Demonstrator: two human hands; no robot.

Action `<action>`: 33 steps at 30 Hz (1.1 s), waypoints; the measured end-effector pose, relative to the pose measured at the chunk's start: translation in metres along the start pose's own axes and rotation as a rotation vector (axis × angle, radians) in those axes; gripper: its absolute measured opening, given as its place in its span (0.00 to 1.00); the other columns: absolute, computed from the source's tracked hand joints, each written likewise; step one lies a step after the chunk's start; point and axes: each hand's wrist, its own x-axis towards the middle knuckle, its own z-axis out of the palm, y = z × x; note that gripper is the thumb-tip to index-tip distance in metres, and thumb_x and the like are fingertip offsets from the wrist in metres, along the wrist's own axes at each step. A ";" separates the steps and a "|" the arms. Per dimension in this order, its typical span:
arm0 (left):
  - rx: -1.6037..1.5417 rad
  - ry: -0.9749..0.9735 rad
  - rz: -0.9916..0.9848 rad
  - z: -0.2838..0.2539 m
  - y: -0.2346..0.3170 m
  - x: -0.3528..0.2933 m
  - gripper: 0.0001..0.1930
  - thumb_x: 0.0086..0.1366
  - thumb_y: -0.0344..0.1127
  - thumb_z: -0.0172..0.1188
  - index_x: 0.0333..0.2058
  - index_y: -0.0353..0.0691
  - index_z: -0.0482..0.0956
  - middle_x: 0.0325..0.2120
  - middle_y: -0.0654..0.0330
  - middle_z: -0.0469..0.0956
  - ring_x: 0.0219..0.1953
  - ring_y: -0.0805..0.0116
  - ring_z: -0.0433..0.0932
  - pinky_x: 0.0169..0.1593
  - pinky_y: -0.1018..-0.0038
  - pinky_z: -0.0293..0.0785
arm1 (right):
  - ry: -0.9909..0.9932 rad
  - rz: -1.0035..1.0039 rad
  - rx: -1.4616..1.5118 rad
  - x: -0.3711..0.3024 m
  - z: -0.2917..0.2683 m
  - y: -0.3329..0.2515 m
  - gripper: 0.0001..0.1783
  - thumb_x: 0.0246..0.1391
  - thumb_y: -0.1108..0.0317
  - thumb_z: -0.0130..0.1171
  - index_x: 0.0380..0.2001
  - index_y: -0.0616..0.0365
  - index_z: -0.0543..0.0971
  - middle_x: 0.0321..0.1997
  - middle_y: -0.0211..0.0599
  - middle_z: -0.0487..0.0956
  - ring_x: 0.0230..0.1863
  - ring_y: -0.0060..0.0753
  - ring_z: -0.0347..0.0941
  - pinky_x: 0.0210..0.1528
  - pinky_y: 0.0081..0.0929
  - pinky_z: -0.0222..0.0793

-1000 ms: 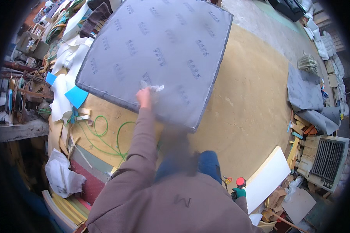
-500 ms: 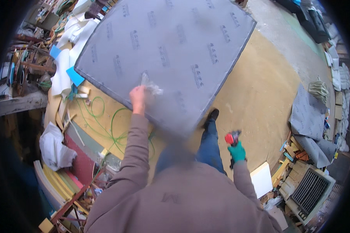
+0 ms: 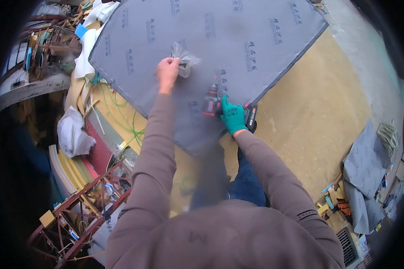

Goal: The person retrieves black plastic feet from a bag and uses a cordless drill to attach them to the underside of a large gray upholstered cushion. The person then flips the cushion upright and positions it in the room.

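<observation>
A large flat panel covered in grey printed fabric [image 3: 157, 27] with a dark edge lies before me. Over it, my bare left hand [image 3: 168, 72] pinches a crumpled clear plastic bag [image 3: 185, 62]; whatever the bag holds is too blurred to make out. My right hand [image 3: 233, 114], in a green glove, is closed round the grip of a cordless drill [image 3: 212, 102] in black and red. The drill is above the panel's near part, its nose pointing away from me and its battery by my wrist. A blurred dark smear hides part of the panel's near corner.
Brown sheeting [image 3: 318, 98] covers the floor around the panel. A thin green hose [image 3: 132, 130] coils at the left, near a white plastic bag [image 3: 74, 134] and a red metal frame [image 3: 83, 219]. Scrap grey fabric [image 3: 367, 157] and wood offcuts lie at the right.
My right hand has brought the drill up from beside my leg to over the panel. The left hand, still pinching the plastic bag, has moved slightly farther away from me. The view has shifted.
</observation>
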 end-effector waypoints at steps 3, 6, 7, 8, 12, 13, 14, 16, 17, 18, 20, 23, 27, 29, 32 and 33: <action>0.137 -0.007 0.090 0.018 0.005 -0.005 0.18 0.65 0.49 0.70 0.38 0.38 0.92 0.38 0.52 0.90 0.42 0.53 0.88 0.50 0.60 0.81 | 0.183 -0.037 -0.071 0.014 0.006 -0.024 0.27 0.64 0.59 0.65 0.62 0.57 0.74 0.41 0.41 0.86 0.38 0.46 0.87 0.40 0.47 0.78; 0.117 -0.031 0.096 0.029 0.014 -0.011 0.18 0.66 0.50 0.71 0.37 0.38 0.92 0.40 0.52 0.89 0.45 0.53 0.88 0.52 0.59 0.81 | 0.337 -0.073 -0.143 0.013 0.005 -0.027 0.14 0.70 0.63 0.59 0.54 0.55 0.79 0.42 0.39 0.86 0.35 0.43 0.86 0.36 0.46 0.80; 0.075 -0.049 0.075 0.030 0.017 -0.013 0.18 0.66 0.50 0.71 0.36 0.37 0.91 0.41 0.51 0.89 0.46 0.54 0.88 0.53 0.60 0.81 | 0.250 -0.067 -0.168 0.013 0.003 -0.025 0.14 0.69 0.63 0.59 0.54 0.55 0.79 0.42 0.39 0.86 0.35 0.42 0.86 0.36 0.45 0.80; 0.028 -0.019 0.092 0.031 0.019 -0.014 0.18 0.67 0.49 0.70 0.36 0.36 0.91 0.42 0.51 0.89 0.46 0.54 0.88 0.53 0.60 0.81 | 0.333 -0.073 -0.158 0.013 0.001 -0.023 0.14 0.69 0.63 0.60 0.54 0.55 0.78 0.43 0.39 0.86 0.36 0.42 0.86 0.36 0.45 0.80; -0.052 0.011 0.120 0.026 0.028 -0.010 0.18 0.68 0.48 0.69 0.37 0.35 0.91 0.44 0.51 0.89 0.48 0.54 0.88 0.54 0.60 0.81 | 0.323 -0.069 -0.130 0.013 -0.013 -0.023 0.15 0.67 0.63 0.61 0.54 0.54 0.79 0.41 0.37 0.83 0.37 0.41 0.86 0.35 0.44 0.79; -0.048 0.031 0.143 0.026 0.029 -0.008 0.18 0.68 0.47 0.69 0.38 0.35 0.91 0.44 0.51 0.89 0.48 0.53 0.88 0.55 0.61 0.81 | 0.203 -0.026 -0.127 0.014 -0.015 -0.026 0.20 0.65 0.62 0.63 0.57 0.55 0.77 0.43 0.38 0.83 0.39 0.42 0.85 0.38 0.45 0.78; -0.015 -0.029 0.132 0.027 0.029 -0.005 0.18 0.69 0.47 0.69 0.38 0.35 0.91 0.44 0.51 0.89 0.48 0.53 0.88 0.55 0.61 0.81 | 0.219 -0.017 -0.133 0.014 -0.017 -0.028 0.26 0.63 0.60 0.66 0.61 0.56 0.75 0.45 0.38 0.82 0.42 0.43 0.84 0.42 0.46 0.76; 0.071 -0.111 0.149 0.031 0.028 -0.002 0.17 0.69 0.45 0.69 0.40 0.35 0.92 0.45 0.51 0.89 0.49 0.52 0.88 0.56 0.62 0.81 | -0.024 0.087 -0.099 0.015 -0.018 -0.032 0.50 0.55 0.55 0.75 0.76 0.61 0.67 0.54 0.42 0.81 0.51 0.47 0.81 0.59 0.50 0.71; 0.089 -0.134 0.193 0.031 0.025 -0.001 0.16 0.70 0.44 0.68 0.44 0.36 0.92 0.45 0.50 0.88 0.50 0.51 0.88 0.57 0.62 0.81 | 0.018 0.089 -0.165 0.015 -0.018 -0.032 0.50 0.54 0.54 0.76 0.76 0.61 0.67 0.56 0.43 0.81 0.54 0.48 0.80 0.63 0.52 0.70; 0.024 -0.121 0.214 0.031 0.022 -0.002 0.16 0.71 0.44 0.67 0.44 0.36 0.92 0.46 0.49 0.88 0.50 0.52 0.88 0.57 0.62 0.81 | 0.070 0.078 -0.196 0.015 -0.018 -0.032 0.51 0.53 0.54 0.76 0.76 0.61 0.67 0.58 0.43 0.80 0.57 0.48 0.79 0.67 0.55 0.68; -0.067 -0.129 0.223 0.025 0.013 -0.010 0.16 0.71 0.44 0.66 0.45 0.37 0.92 0.47 0.48 0.88 0.50 0.52 0.88 0.58 0.62 0.81 | 0.148 0.063 -0.233 0.010 -0.020 -0.028 0.51 0.53 0.54 0.76 0.77 0.60 0.67 0.62 0.45 0.79 0.62 0.49 0.77 0.75 0.58 0.64; -0.295 -0.084 0.309 0.002 -0.011 -0.037 0.19 0.74 0.40 0.64 0.54 0.31 0.88 0.48 0.47 0.89 0.53 0.53 0.87 0.61 0.61 0.80 | 0.111 0.078 -0.134 -0.013 -0.031 -0.015 0.48 0.57 0.55 0.73 0.76 0.60 0.68 0.69 0.47 0.77 0.70 0.50 0.72 0.83 0.60 0.55; -0.269 -0.120 0.047 -0.034 -0.074 -0.089 0.18 0.81 0.44 0.58 0.40 0.32 0.84 0.34 0.57 0.81 0.39 0.64 0.78 0.48 0.61 0.76 | 0.281 0.113 -0.037 -0.085 -0.059 0.036 0.40 0.62 0.55 0.69 0.75 0.56 0.72 0.74 0.49 0.76 0.75 0.49 0.71 0.83 0.55 0.56; 0.051 -0.109 0.208 -0.042 -0.126 -0.125 0.20 0.82 0.43 0.55 0.35 0.32 0.79 0.29 0.52 0.77 0.33 0.58 0.75 0.42 0.56 0.73 | 0.420 0.152 0.164 -0.150 -0.073 0.089 0.37 0.65 0.55 0.68 0.73 0.54 0.74 0.73 0.50 0.78 0.73 0.49 0.74 0.80 0.51 0.62; 0.580 -0.788 0.247 -0.052 -0.202 -0.162 0.17 0.76 0.45 0.59 0.38 0.35 0.85 0.38 0.41 0.87 0.36 0.43 0.86 0.41 0.49 0.81 | 0.308 0.728 0.741 -0.260 -0.072 0.187 0.32 0.70 0.51 0.65 0.70 0.58 0.77 0.60 0.51 0.87 0.59 0.47 0.86 0.63 0.40 0.81; 0.797 -1.137 0.398 -0.051 -0.220 -0.170 0.16 0.71 0.44 0.61 0.30 0.38 0.86 0.27 0.47 0.86 0.27 0.51 0.85 0.33 0.58 0.81 | 0.289 0.768 0.803 -0.316 -0.070 0.228 0.33 0.70 0.50 0.66 0.68 0.62 0.78 0.61 0.51 0.86 0.56 0.41 0.86 0.61 0.39 0.81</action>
